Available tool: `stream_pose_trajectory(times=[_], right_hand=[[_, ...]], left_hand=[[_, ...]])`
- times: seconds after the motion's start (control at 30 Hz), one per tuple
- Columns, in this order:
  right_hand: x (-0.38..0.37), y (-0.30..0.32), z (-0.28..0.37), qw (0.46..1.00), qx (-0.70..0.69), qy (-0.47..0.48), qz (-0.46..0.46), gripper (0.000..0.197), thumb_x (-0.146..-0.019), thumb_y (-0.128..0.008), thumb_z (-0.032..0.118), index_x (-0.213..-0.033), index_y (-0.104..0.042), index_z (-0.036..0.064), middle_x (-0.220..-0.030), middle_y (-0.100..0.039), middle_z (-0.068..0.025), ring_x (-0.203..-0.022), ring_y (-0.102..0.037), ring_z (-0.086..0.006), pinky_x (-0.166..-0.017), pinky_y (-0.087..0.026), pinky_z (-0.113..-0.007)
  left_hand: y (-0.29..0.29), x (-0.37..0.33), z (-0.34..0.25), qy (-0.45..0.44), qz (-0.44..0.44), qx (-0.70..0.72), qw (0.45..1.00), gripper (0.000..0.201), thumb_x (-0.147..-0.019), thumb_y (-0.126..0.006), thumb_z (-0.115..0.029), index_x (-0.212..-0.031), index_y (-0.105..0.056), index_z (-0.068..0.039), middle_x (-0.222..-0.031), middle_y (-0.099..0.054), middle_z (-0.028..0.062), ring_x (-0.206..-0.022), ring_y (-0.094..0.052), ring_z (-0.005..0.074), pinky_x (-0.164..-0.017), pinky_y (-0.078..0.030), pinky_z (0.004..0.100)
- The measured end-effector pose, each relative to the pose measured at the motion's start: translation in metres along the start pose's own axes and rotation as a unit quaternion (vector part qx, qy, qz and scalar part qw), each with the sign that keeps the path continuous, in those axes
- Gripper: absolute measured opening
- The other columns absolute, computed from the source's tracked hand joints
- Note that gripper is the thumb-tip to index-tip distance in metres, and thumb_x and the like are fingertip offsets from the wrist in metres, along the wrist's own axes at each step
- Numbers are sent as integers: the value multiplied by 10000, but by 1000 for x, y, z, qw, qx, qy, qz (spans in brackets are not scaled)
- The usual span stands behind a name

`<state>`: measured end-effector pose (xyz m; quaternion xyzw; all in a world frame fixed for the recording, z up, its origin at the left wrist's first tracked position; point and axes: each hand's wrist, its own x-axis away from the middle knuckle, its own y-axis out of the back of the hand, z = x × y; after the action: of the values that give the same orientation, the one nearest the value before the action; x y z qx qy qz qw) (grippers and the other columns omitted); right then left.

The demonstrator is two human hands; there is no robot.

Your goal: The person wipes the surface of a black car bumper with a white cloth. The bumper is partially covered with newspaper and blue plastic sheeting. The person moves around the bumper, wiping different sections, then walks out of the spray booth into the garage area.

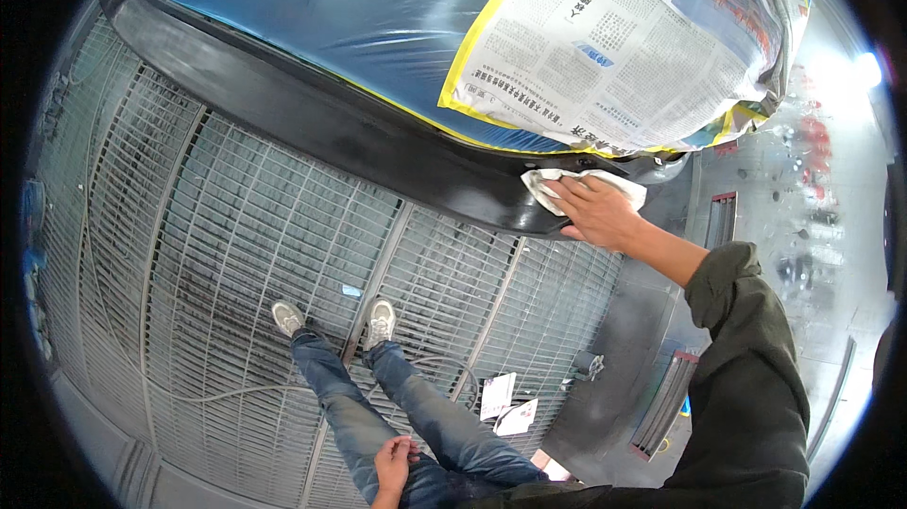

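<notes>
My right hand (601, 216) presses a white cloth (540, 190) flat against the near right end of a black car bumper (312, 122), fingers spread over the cloth. The dark surface looks smooth, with a paler, dull patch toward its far left end. Down by my thigh hangs my left hand (392, 465), its fingers curled in and nothing showing in them. Blue plastic film (331, 23) covers the car body above the bumper. Newspaper (586, 46), edged with yellow masking tape (480, 32), is fixed over the film on the right.
Under my feet is a metal floor grating (255, 226). A thin hose (227, 394) runs across it. White paper sheets (498, 396) lie to the right of my legs, near a small grey cylindrical object (590, 364). A grey wall (803, 216) with red smears stands at the right.
</notes>
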<state>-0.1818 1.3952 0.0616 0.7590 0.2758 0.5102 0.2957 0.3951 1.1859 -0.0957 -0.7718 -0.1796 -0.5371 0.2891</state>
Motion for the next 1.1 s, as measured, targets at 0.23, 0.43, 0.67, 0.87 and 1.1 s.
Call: stream_pose_trajectory(times=[0.23, 0.43, 0.67, 0.87, 1.1], right_hand=[[-51, -15, 53, 989, 2, -149, -10, 805, -875, -631, 487, -1380, -463, -117, -1461, -469, -213, -1223, -514, -322, -945, -469, -387], [-48, -32, 40, 977, -147, -104, -113, 482, -875, -567, 149, -1334, -528, 7, -1430, -510, -186, -1177, -589, -284, -975, -498, -390], [-7, -12, -7, 993, -37, 103, 46, 735, -980, -487, 537, -1542, -335, 88, -1612, -335, -96, -1496, -288, -269, -1235, -205, -444], [-99, -15, 44, 994, -93, 62, 15, 939, -934, -475, 647, -1539, -275, -44, -1619, -193, -279, -1516, -183, -395, -1247, -158, -471], [-223, 9, 69, 977, -127, 47, -162, 869, -888, -619, 538, -1529, -340, 22, -1625, -199, -246, -1513, -174, -392, -1225, -177, -498]], left_hand=[[-1, 7, -3, 2, -19, 7, 1000, 213, -1040, -544, -133, -1156, -613, 33, -981, -696, 121, -841, -699, 203, -711, -603, 324], [4, 5, 2, -8, -9, 41, 999, 220, -1037, -547, -134, -1159, -618, 35, -983, -695, 137, -851, -706, 217, -722, -601, 331], [-1, 14, -6, -36, -34, -25, 998, 194, -1018, -566, -115, -1103, -644, 41, -947, -719, 113, -811, -700, 155, -702, -581, 278], [0, 15, -11, -56, -62, -12, 996, 179, -1014, -573, -104, -1058, -666, 43, -897, -724, 97, -772, -698, 135, -682, -579, 266], [12, 14, -15, -43, -76, 91, 992, 199, -1036, -547, -112, -1131, -621, 47, -950, -716, 139, -803, -703, 189, -682, -585, 309]])
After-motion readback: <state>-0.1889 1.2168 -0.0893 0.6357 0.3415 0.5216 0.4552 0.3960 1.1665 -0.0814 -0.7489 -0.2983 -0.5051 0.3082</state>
